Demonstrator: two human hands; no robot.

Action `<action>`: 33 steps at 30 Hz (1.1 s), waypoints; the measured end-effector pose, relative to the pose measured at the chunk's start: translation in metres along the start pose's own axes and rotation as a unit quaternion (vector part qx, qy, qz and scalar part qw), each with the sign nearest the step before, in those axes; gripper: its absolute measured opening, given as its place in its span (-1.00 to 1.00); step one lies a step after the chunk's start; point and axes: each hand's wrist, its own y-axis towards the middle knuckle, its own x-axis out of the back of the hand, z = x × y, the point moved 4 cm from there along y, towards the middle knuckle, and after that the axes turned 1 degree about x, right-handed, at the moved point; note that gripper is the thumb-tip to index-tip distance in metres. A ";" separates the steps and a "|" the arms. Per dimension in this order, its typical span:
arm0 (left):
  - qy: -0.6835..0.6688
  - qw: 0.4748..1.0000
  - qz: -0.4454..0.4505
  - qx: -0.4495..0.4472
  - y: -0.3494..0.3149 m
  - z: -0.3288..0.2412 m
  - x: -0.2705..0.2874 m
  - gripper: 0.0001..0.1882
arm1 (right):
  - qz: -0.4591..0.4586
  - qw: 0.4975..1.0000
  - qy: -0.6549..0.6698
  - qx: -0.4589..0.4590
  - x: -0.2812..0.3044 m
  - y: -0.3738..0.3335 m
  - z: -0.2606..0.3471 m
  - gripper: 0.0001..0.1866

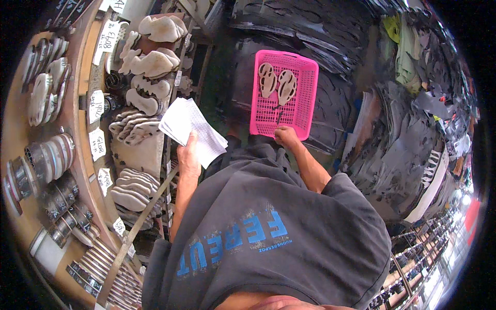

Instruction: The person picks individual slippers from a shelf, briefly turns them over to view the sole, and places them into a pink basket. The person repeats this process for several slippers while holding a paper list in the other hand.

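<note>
My left hand (189, 156) is closed on a bundle of white paper sheets (194, 126), thumb on top, beside the shelves. The upper sheets carry print and fan out a little. My right hand (287, 135) is closed at the near rim of a pink plastic basket (257, 93), fingers curled over it. Inside the basket lie two flat, sole-shaped beige pieces with dark cut-outs: one piece (267, 81) on the left, another piece (286, 88) on the right. A thin dark strip (279, 114) lies between the right piece and my right hand.
Wooden shelves (85, 77) on the left hold stacks of curved pale shapes (155, 62) and white labels (96, 106). Dark sheet material (330, 98) is piled ahead and on the right (382, 139). A rack of rods (418, 258) stands at lower right.
</note>
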 end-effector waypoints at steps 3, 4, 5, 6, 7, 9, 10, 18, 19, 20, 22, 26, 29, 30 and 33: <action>0.001 0.999 -0.017 0.040 -0.009 -0.003 0.002 -0.46 | -0.014 1.000 0.026 -0.003 -0.003 0.003 0.007 -0.85; 0.014 0.999 -0.020 0.025 -0.012 -0.006 0.002 -0.46 | -0.033 0.999 0.019 -0.003 -0.003 0.004 0.008 -0.85; 0.025 0.999 -0.025 0.012 -0.016 -0.008 0.002 -0.45 | -0.037 0.999 0.006 -0.002 -0.003 0.004 0.008 -0.85; 0.037 0.999 -0.017 -0.025 -0.018 -0.011 0.000 -0.45 | -0.041 0.999 -0.007 -0.002 -0.004 0.006 0.006 -0.86; 0.027 0.999 -0.026 0.000 -0.019 -0.010 0.000 -0.45 | -0.046 0.999 -0.020 -0.002 -0.003 0.008 0.003 -0.86; 0.004 1.000 -0.022 -0.001 -0.019 -0.005 0.001 -0.45 | -0.028 1.000 -0.003 0.003 -0.002 0.017 -0.006 -0.85; -0.002 1.000 -0.029 -0.007 -0.018 -0.001 0.003 -0.47 | -0.024 1.000 0.003 0.001 0.000 0.022 -0.013 -0.85; 0.107 0.992 -0.062 0.038 -0.002 0.030 0.030 -0.58 | 0.074 0.844 -0.480 0.229 0.023 0.072 -0.037 -0.76; 0.164 0.982 -0.092 0.021 0.002 0.024 0.029 -0.54 | 0.070 0.811 -0.511 0.276 0.022 0.074 -0.033 -0.82; 0.095 0.991 -0.084 0.044 -0.004 0.026 0.023 -0.50 | 0.058 0.730 -0.596 0.330 0.021 0.074 -0.029 -0.87; 0.093 0.990 -0.100 -0.027 -0.009 0.013 0.012 -0.53 | 0.084 0.586 -0.747 0.304 0.018 0.079 -0.029 -0.87; 0.077 0.996 -0.052 -0.014 -0.014 -0.002 0.005 -0.46 | 0.050 0.948 -0.283 0.133 0.030 0.083 -0.019 -0.89; 0.051 0.997 -0.048 -0.023 -0.010 0.003 0.004 -0.45 | 0.061 0.997 -0.046 0.022 0.033 0.087 -0.018 -0.93; 0.068 0.996 -0.053 -0.010 -0.009 0.009 0.006 -0.46 | 0.070 0.982 -0.140 0.101 0.034 0.089 -0.009 -0.94; 0.132 0.988 -0.076 -0.003 -0.003 0.024 0.013 -0.50 | 0.119 0.856 -0.435 0.254 0.029 0.096 0.009 -0.88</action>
